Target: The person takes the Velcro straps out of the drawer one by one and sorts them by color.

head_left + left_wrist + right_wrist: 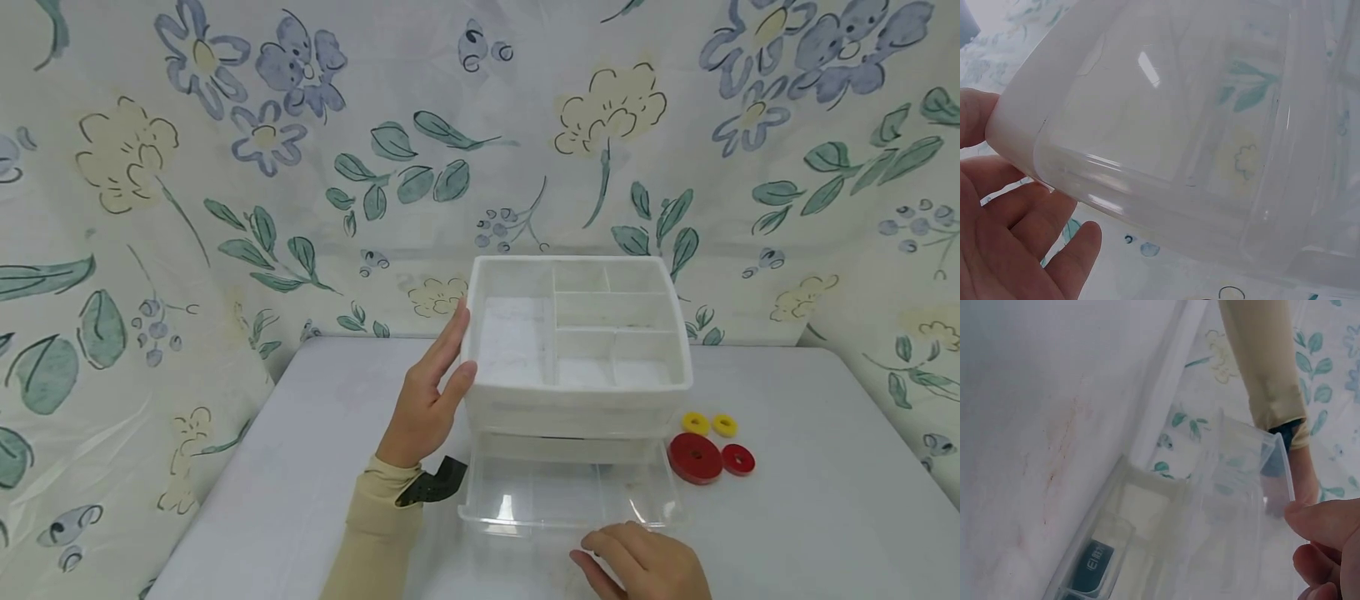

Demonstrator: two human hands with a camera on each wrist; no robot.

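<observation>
A white storage box [577, 412] with a divided top tray stands on the table, its clear plastic drawer [566, 496] pulled out at the front. Against the box's left side lies my left hand [427, 404], fingers extended upward and thumb near the front edge. In the left wrist view, the thumb rests by the box's corner. My right hand [648, 562] is just in front of the drawer's front edge, fingers loosely bent. In the right wrist view, its thumb [1322, 522] overlaps the drawer rim [1284, 465]; firm contact is unclear.
Right of the box lie a large red disc [682, 458], a smaller red ring [738, 470] and two yellow rings [695, 414]. A dark label-like rectangle [1092, 565] shows through clear plastic. The white table [817, 492] is backed by a floral cloth [420, 75].
</observation>
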